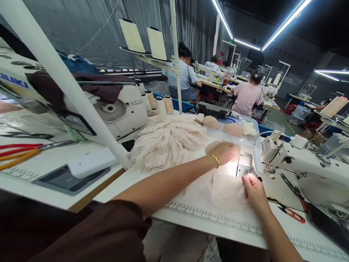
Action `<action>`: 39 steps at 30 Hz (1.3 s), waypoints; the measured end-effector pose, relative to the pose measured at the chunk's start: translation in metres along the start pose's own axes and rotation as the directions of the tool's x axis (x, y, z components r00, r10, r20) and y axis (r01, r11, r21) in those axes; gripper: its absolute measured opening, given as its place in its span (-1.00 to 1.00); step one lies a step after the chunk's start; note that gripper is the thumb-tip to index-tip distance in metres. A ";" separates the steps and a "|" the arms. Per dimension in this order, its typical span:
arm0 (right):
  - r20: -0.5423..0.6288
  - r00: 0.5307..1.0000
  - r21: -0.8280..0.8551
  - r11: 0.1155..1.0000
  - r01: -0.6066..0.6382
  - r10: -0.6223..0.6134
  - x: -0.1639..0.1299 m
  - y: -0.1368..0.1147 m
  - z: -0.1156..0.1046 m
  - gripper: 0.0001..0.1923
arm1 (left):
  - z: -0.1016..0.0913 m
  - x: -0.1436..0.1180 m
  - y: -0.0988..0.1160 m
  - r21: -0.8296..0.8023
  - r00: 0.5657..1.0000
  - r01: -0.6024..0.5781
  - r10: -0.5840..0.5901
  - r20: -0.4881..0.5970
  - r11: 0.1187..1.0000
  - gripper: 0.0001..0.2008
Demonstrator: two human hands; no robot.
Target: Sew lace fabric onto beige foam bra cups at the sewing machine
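Left of the sewing machine's (pixel 291 154) needle area, my left hand (pixel 225 153) lies over a thin beige rounded pad (pixel 210 147), fingers stretched out across it. My right hand (pixel 254 186) is closed in a pinch at the edge of a pale sheer fabric piece (pixel 227 191), just in front of the metal needle plate (pixel 243 170). That fabric spreads flat on the white table toward its ruled front edge. A lamp lights the spot between both hands. Gathered cream lace fabric (pixel 171 140) is heaped to the left of my left hand.
Beige pads (pixel 211 122) are stacked at the back, near a clear plastic tray (pixel 252 127). Thread cones (pixel 160 105) stand behind the lace. Red-handled scissors (pixel 293 214) lie at right. A white pole (pixel 73 87) and a second machine (pixel 131 112) occupy the left. Co-workers sit beyond.
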State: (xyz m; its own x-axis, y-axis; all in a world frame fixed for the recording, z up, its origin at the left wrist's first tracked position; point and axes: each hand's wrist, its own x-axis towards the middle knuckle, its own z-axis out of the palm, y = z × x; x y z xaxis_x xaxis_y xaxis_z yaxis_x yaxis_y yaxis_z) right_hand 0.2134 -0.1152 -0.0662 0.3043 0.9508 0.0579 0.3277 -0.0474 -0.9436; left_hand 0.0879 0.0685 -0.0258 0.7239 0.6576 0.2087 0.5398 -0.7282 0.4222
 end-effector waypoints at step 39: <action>0.072 0.655 -0.503 0.539 0.675 -0.752 -0.026 -0.037 -0.018 -0.79 | -0.050 -0.095 0.031 0.025 0.897 -0.439 0.439 -0.051 0.898 -0.88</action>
State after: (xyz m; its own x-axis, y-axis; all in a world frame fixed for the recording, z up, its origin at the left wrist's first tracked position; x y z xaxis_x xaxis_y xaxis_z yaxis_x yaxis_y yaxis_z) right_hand 0.2096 -0.1441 -0.0272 -0.1120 0.6807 0.7240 0.8323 0.4622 -0.3058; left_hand 0.0147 -0.0070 0.0116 0.8643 0.2798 0.4180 0.1783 -0.9475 0.2655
